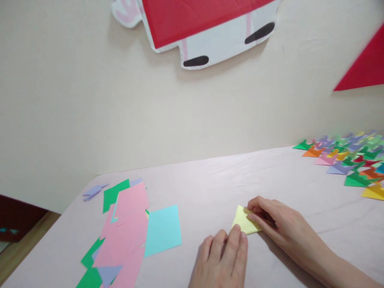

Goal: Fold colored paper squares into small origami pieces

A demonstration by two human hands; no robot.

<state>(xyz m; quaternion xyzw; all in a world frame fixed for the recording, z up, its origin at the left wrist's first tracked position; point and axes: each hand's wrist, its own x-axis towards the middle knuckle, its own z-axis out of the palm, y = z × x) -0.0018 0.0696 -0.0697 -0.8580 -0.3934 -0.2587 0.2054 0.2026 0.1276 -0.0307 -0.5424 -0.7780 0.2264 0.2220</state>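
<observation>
A small folded yellow paper (pixel 243 222) lies on the pale pink cloth of the table (pixel 210 180). My right hand (pixel 279 226) rests on its right side, fingers pressed together along a fold. My left hand (pixel 223 258) lies palm down just below it, fingertips touching the paper's lower left corner, fingers flat and close together.
Loose paper sheets lie at the left: pink (pixel 129 228), green (pixel 115 194), light blue (pixel 163 230) and a lilac folded piece (pixel 93 192). Several folded coloured paper figures (pixel 351 160) crowd the far right. A wall with red and white decorations (pixel 207 28) stands behind.
</observation>
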